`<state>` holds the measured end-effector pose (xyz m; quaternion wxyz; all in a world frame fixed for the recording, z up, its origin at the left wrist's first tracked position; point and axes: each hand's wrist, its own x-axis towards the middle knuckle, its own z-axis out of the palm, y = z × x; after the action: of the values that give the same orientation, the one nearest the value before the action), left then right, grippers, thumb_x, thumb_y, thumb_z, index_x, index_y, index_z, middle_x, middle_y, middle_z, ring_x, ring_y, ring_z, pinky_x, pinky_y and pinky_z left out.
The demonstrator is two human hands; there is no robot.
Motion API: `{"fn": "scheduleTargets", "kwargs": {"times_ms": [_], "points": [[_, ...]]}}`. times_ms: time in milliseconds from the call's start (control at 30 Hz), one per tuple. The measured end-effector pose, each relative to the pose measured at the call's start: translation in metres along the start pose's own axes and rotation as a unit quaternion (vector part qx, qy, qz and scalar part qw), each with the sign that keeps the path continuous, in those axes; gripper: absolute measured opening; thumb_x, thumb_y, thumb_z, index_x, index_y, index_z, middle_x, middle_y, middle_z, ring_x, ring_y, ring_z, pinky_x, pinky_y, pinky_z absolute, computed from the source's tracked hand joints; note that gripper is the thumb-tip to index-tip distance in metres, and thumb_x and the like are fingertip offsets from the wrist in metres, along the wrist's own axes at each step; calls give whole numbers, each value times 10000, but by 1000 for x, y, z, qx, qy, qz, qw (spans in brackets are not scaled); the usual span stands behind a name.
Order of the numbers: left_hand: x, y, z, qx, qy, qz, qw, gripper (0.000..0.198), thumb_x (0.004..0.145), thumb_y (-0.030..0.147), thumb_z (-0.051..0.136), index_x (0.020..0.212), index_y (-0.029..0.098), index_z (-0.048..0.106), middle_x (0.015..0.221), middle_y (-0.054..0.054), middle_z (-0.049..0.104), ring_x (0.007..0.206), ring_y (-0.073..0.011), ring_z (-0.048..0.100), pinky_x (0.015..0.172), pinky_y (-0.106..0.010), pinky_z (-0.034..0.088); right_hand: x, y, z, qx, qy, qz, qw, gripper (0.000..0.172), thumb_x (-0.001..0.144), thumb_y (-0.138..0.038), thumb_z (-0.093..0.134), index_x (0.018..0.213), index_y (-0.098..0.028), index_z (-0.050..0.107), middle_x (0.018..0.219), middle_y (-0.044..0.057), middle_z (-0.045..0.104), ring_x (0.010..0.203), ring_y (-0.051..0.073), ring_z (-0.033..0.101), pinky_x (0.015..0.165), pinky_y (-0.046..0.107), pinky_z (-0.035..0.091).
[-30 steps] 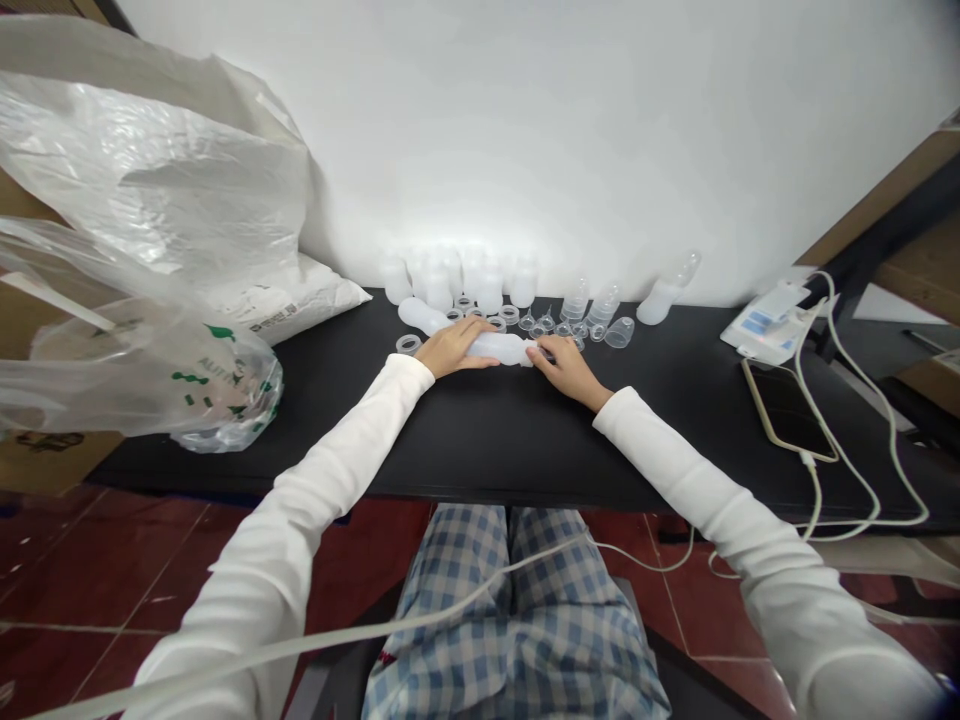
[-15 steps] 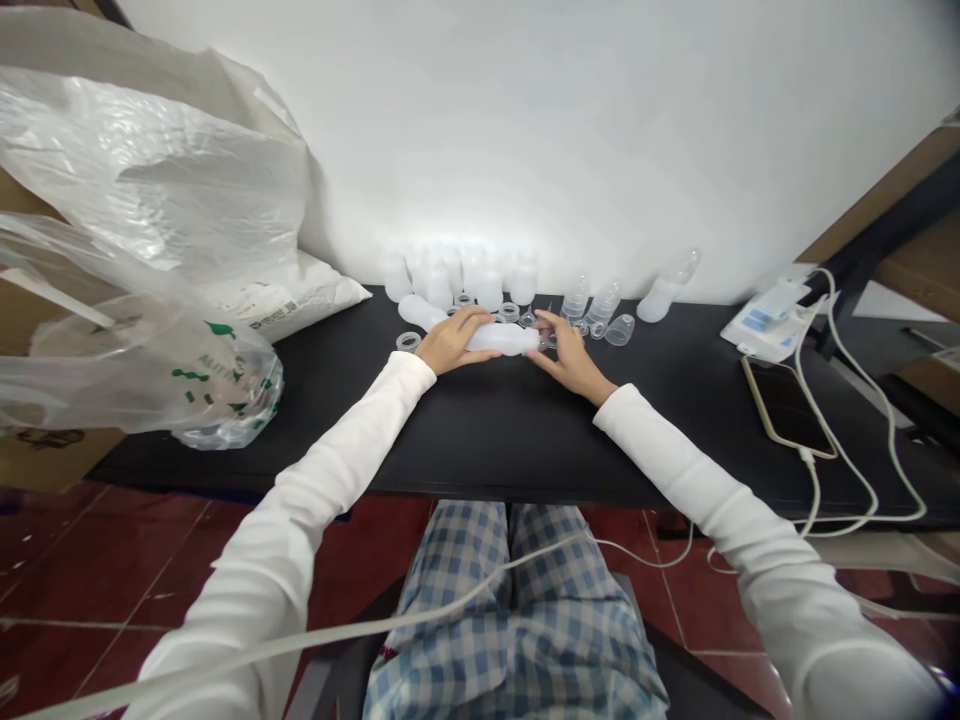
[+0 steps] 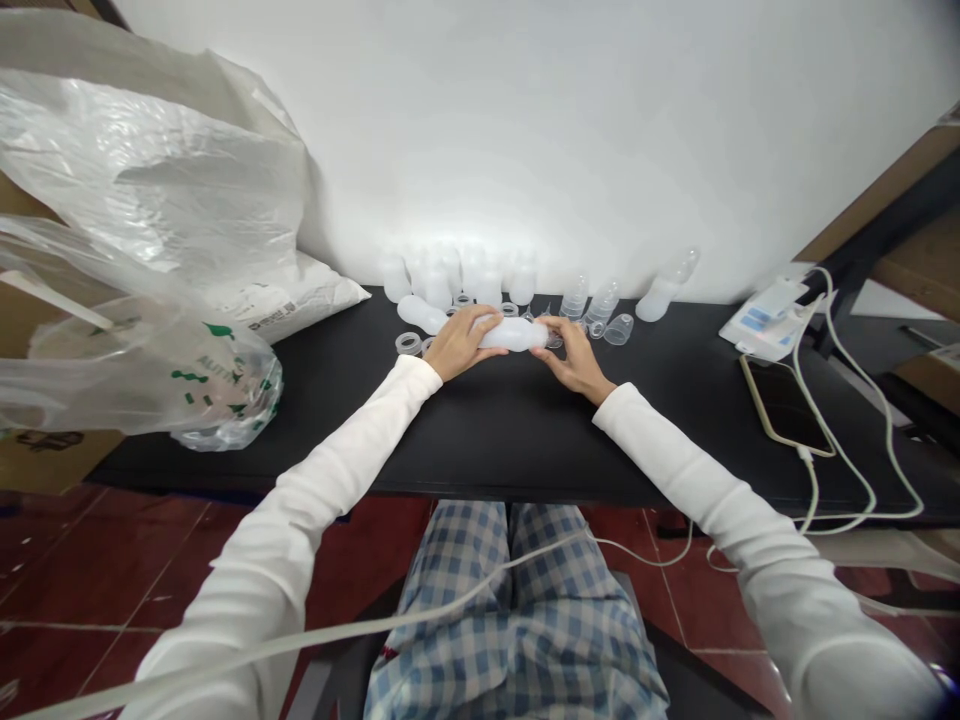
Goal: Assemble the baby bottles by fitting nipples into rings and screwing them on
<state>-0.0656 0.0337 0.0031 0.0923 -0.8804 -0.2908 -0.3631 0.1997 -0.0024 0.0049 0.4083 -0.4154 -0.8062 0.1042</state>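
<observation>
My left hand (image 3: 459, 343) is wrapped round a white translucent plastic bottle (image 3: 516, 335) that lies on its side just above the black table (image 3: 487, 430). My right hand (image 3: 574, 352) has its fingers closed at the bottle's right end, at its mouth. Behind the hands, several more white bottles (image 3: 457, 275) stand along the wall. Small clear rings (image 3: 409, 343) and clear caps (image 3: 619, 329) lie scattered beside them. One further bottle (image 3: 421, 313) lies flat to the left of my left hand.
Large clear plastic bags (image 3: 142, 250) with printed lettering hang over the table's left end. A phone (image 3: 786, 406) on a white cable (image 3: 847, 440) lies at the right, with a white packet (image 3: 765, 320) behind it. Cardboard boxes stand at the far right.
Both hands have lifted the bottle slightly and moved it a little toward the wall. My right hand has closed in on the bottle's mouth.
</observation>
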Motion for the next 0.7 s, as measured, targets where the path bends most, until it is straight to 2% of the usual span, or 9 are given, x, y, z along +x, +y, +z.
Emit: {"fn": "scheduleTargets", "kwargs": {"times_ms": [167, 267, 333, 400, 500, 600, 700], "points": [[2, 4, -2, 2, -24, -4, 1000, 499, 935, 486, 652, 1340, 217, 543, 1324, -204, 619, 1296, -329, 599, 1095, -557, 479, -1, -3, 3, 64, 13, 26, 998, 650, 893, -791, 500, 1252, -258, 599, 1252, 103, 684, 1096, 291, 627, 1027, 476, 476], [5, 3, -17, -17, -82, 11, 996, 563, 942, 530, 621, 1373, 176, 546, 1361, -208, 618, 1290, -333, 605, 1092, -517, 489, 0, -3, 4, 50, 23, 46, 997, 638, 926, -794, 416, 1170, -247, 637, 1184, 99, 712, 1045, 286, 639, 992, 474, 478], [5, -3, -34, -31, -122, 25, 992, 528, 982, 478, 526, 1415, 176, 537, 1386, -173, 629, 1290, -312, 609, 1093, -479, 490, 0, -2, 4, 21, 33, 41, 998, 661, 957, -783, 330, 1128, -232, 651, 1141, 111, 723, 1011, 289, 640, 973, 477, 471], [3, -13, -53, -13, -123, -16, 992, 500, 975, 340, 443, 1440, 182, 535, 1423, -143, 621, 1313, -305, 591, 1110, -481, 465, 0, 0, 4, -14, 42, 23, 999, 668, 977, -759, 290, 1149, -224, 650, 1126, 121, 725, 1001, 295, 639, 967, 479, 458], [-6, -36, -75, 28, -124, -91, 988, 547, 817, 206, 484, 1346, 189, 622, 1401, -115, 639, 1305, -322, 582, 1111, -489, 447, 1, 1, 2, -62, 48, 8, 997, 629, 1005, -705, 286, 1212, -222, 631, 1144, 128, 720, 1023, 303, 639, 967, 477, 443], [-18, -60, -81, 57, -147, -157, 975, 584, 702, 170, 520, 1267, 177, 665, 1303, -126, 676, 1210, -343, 618, 1058, -498, 473, 1, 2, 2, -79, 54, 7, 995, 617, 1030, -659, 252, 1226, -210, 626, 1168, 139, 714, 1042, 312, 640, 968, 485, 436], [-28, -76, -76, 56, -167, -186, 967, 598, 685, 181, 540, 1272, 182, 659, 1272, -127, 656, 1173, -338, 611, 1049, -489, 489, 1, 2, 2, -79, 64, 11, 995, 624, 1036, -645, 238, 1236, -204, 631, 1172, 144, 713, 1035, 314, 639, 964, 492, 437]]}}
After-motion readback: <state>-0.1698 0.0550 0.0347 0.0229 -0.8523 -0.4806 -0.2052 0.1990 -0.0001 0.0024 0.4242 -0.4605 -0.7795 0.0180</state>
